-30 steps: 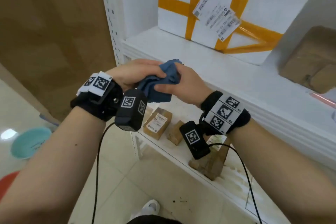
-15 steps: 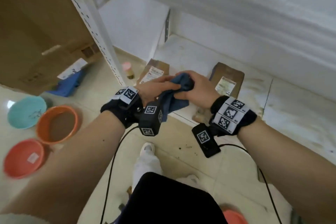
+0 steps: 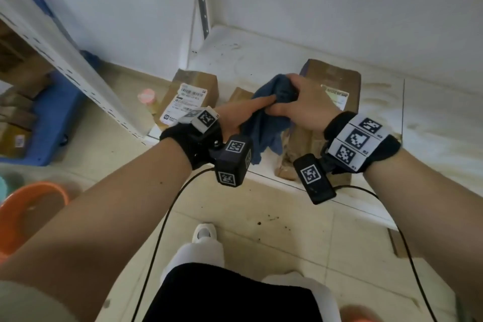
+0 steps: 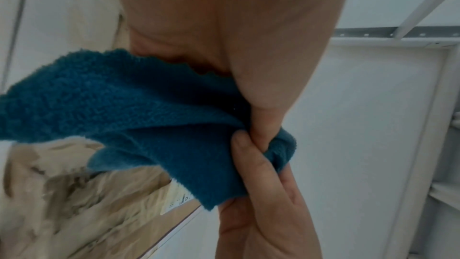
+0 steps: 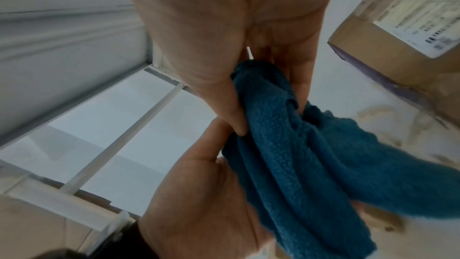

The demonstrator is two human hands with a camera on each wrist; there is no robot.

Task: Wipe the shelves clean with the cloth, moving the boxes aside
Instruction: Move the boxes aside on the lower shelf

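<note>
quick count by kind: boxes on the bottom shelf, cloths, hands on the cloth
boxes: 4 (left labelled box, small middle box, right labelled box, torn front box)
blue cloth: 1
hands gripping it: 2 (left hand, right hand)
total: 7

On the bottom shelf (image 3: 431,123), three boxes stand near its front edge. The labelled box (image 3: 188,97) is at the front left corner, the small box (image 3: 239,93) is to its right, and the big box (image 3: 332,86) is further right. The cloth (image 3: 269,117) hangs above the front edge, between the small box and the big box. On the floor, left of the shelf, lies a basin (image 3: 28,206).
</note>
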